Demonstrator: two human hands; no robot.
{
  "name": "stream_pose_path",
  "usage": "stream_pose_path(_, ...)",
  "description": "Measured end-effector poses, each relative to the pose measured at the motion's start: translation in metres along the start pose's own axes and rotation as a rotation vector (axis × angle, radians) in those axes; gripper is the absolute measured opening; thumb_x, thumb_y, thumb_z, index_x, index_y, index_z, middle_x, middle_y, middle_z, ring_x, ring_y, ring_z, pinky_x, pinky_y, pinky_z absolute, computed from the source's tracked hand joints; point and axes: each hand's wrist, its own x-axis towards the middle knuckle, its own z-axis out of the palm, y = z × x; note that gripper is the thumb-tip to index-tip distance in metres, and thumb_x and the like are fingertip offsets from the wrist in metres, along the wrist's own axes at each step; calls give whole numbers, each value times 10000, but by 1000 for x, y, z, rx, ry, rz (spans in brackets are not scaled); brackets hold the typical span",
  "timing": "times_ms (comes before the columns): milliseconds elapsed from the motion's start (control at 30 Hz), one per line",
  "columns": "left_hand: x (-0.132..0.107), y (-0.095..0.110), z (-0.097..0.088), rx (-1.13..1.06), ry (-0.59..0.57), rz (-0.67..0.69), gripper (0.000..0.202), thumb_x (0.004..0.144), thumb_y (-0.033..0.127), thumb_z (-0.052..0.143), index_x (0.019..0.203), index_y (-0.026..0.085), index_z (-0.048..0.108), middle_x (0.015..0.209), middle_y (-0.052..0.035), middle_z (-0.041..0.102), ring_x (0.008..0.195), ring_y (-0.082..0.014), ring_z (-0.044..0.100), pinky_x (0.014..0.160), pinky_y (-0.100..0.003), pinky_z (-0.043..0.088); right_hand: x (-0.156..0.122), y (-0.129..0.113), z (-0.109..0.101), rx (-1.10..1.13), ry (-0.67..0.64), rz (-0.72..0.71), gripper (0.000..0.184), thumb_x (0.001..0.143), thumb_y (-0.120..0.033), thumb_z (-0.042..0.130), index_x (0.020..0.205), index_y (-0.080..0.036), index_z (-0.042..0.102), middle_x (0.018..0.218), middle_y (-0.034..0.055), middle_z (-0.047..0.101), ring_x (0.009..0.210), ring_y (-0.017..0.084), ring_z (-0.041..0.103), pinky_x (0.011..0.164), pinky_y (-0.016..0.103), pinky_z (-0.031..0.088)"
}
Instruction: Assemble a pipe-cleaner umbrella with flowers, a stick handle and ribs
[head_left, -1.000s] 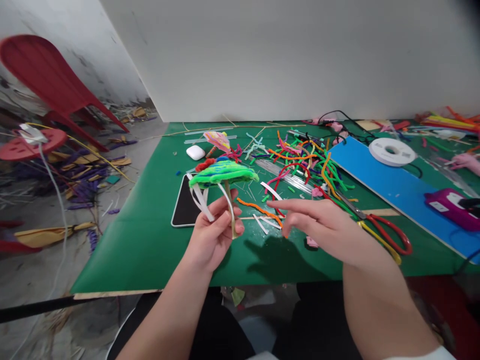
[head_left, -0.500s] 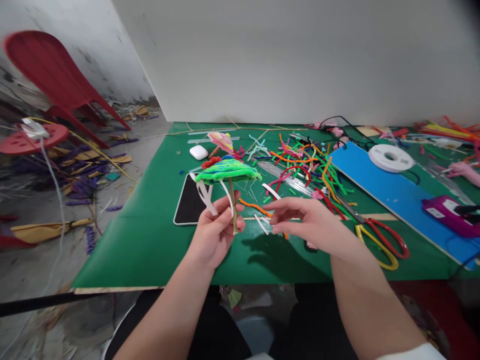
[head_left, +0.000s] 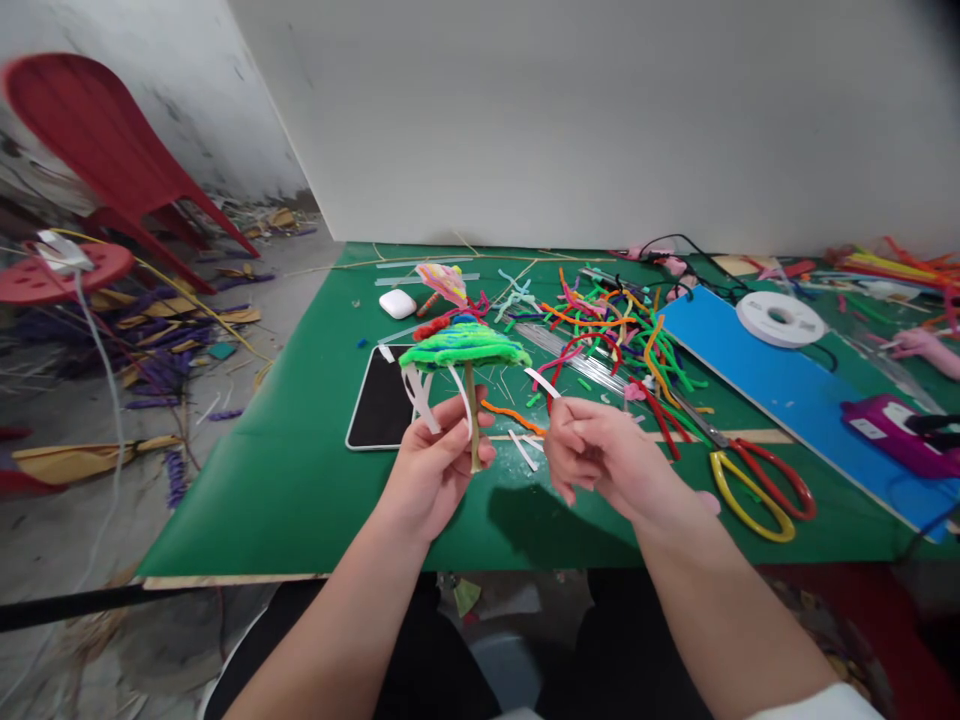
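My left hand point(head_left: 437, 450) is closed around the stick of a small umbrella-shaped pipe-cleaner craft point(head_left: 469, 346). Its domed top is green and blue, with a red fuzzy piece at its far left side. White strips point(head_left: 421, 398) hang below the top and run down to my left thumb and fingers. My right hand point(head_left: 600, 450) is held over the table to the right of the craft, fingers curled in; whatever they may hold is hidden. A loose white strip point(head_left: 541, 382) shows just beyond its fingertips. Short white strips point(head_left: 523, 450) and an orange pipe cleaner point(head_left: 511, 415) lie between the hands.
Scissors point(head_left: 761, 488) with red and yellow handles lie at the right, beside a blue board point(head_left: 765, 390) carrying a white spool point(head_left: 780, 318). Behind my hands is a heap of pipe cleaners point(head_left: 600, 325). A black tablet-like panel point(head_left: 376, 405) and a white case point(head_left: 397, 304) are at left.
My right hand has drawn its fingers in from a looser, spread pose and turned slightly downward. The craft in my left hand has shifted a little to the right.
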Motion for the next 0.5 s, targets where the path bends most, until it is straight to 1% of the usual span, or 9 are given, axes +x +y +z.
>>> stream_pose_path(67,0,0,1,-1,-4,-6,283,659,213,742,936,187,690,724,-14,686,517,-50,571,507,-152,456,-1,0,2,24,-55,20,202,765,-130,406,577,-201,391,418,-95,275,353,63,249,382,205,395)
stream_pose_path(100,0,1,1,-2,-6,-6,284,656,215,744,934,184,691,720,-13,685,515,-50,570,505,-150,455,-2,1,3,22,-81,18,220,796,-170,424,579,-197,401,424,-92,301,349,61,271,374,203,399)
stream_pose_path(167,0,1,2,-2,-13,-6,284,656,214,744,934,180,692,720,-12,685,514,-48,571,502,-146,454,-3,2,2,-4,-100,-12,259,834,-264,484,592,-180,453,447,-76,394,356,58,365,371,195,408)
stream_pose_path(200,0,1,2,-3,-17,-4,283,658,212,743,934,180,691,723,-11,686,514,-46,572,501,-144,453,-3,3,1,-28,-93,-30,258,830,-289,523,604,-167,496,457,-66,443,365,59,416,374,189,412)
stream_pose_path(300,0,1,2,-7,-22,2,283,660,205,740,938,183,690,726,-7,689,513,-48,576,504,-146,457,-2,5,-1,-108,-32,-51,131,783,-248,618,700,-148,636,500,-36,574,416,67,534,416,176,451)
stream_pose_path(367,0,1,1,-7,-14,6,289,657,203,741,940,185,688,723,-6,689,513,-52,578,503,-149,462,-1,6,-1,-176,15,-58,59,756,-197,642,770,-164,688,604,-7,660,519,93,615,519,210,522)
stream_pose_path(400,0,2,0,-6,-8,6,290,655,202,742,939,185,688,723,-6,689,513,-54,580,507,-152,467,0,5,0,-209,37,-75,84,753,-168,633,802,-178,701,689,7,694,609,114,653,605,245,552)
stream_pose_path(433,-1,2,0,-3,-1,4,289,655,201,741,938,184,688,723,-6,688,514,-55,581,514,-156,473,0,5,1,-242,47,-100,142,758,-135,606,843,-192,706,788,17,713,720,135,673,711,290,560)
stream_pose_path(500,0,4,0,1,8,0,287,655,201,739,937,183,687,726,-8,685,515,-55,581,523,-163,481,1,5,2,-306,18,-161,304,768,-66,524,976,-221,682,1008,23,693,972,166,635,915,377,490)
